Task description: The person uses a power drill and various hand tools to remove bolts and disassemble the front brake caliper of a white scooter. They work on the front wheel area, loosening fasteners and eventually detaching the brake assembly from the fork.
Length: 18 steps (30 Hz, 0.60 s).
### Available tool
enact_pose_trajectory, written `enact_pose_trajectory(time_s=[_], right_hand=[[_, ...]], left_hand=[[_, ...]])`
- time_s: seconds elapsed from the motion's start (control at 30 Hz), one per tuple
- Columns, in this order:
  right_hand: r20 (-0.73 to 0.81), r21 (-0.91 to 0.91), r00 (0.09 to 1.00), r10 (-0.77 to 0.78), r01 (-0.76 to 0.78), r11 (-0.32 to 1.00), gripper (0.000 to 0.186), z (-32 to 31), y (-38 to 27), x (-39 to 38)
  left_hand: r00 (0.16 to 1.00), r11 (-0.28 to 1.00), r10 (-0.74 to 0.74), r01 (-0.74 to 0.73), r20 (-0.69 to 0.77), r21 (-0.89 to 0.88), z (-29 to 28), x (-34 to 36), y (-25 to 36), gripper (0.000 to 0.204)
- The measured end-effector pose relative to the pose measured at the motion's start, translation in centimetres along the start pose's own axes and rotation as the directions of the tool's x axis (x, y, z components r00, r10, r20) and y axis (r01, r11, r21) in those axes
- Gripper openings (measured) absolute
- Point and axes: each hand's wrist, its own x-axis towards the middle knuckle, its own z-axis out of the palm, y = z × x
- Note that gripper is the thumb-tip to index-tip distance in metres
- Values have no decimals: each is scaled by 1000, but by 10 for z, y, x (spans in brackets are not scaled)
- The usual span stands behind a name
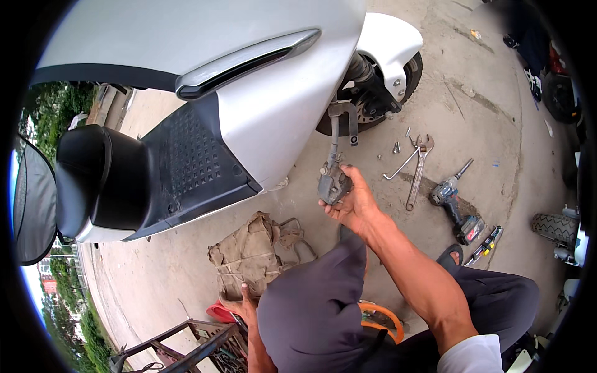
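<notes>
My right hand (353,202) is closed around a dark, dirty brake caliper (334,186), off the ground below the front wheel. A brake hose (334,133) runs up from it toward the front fork (368,78) of a white scooter (286,93). Down at the left, my left hand (244,304) reaches beside my knee, its thumb raised and apart from the fingers. It is at the lower edge of a worn brown canvas bag (245,252), close to a red object (221,313). Nothing shows in its grasp.
On the concrete at the right lie an adjustable wrench (418,177), a hex key (401,165), several bolts (397,147), a cordless impact wrench (454,205) and a slim yellow-black tool (485,245). A rusty metal frame (180,348) stands lower left. Another wheel (555,229) is far right.
</notes>
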Motion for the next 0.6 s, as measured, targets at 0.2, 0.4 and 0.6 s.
enact_pose_trajectory(time_s=[0.2,0.4,0.6], right_hand=[[-215,-132,957,-197,171,976,43,21,8,-192],[-183,-301,903,-388,325,897,37,10,3,-372],[-184,-453,855,-485,364,813,34,5,-45,-475]], left_hand=[[604,288,-641,761,473,-582,-114,-53,24,73],[553,-238,-150,784,819,-573,-138,-93,-20,41],[460,-292,-212,812,862,-505,-163,-122,49,35]])
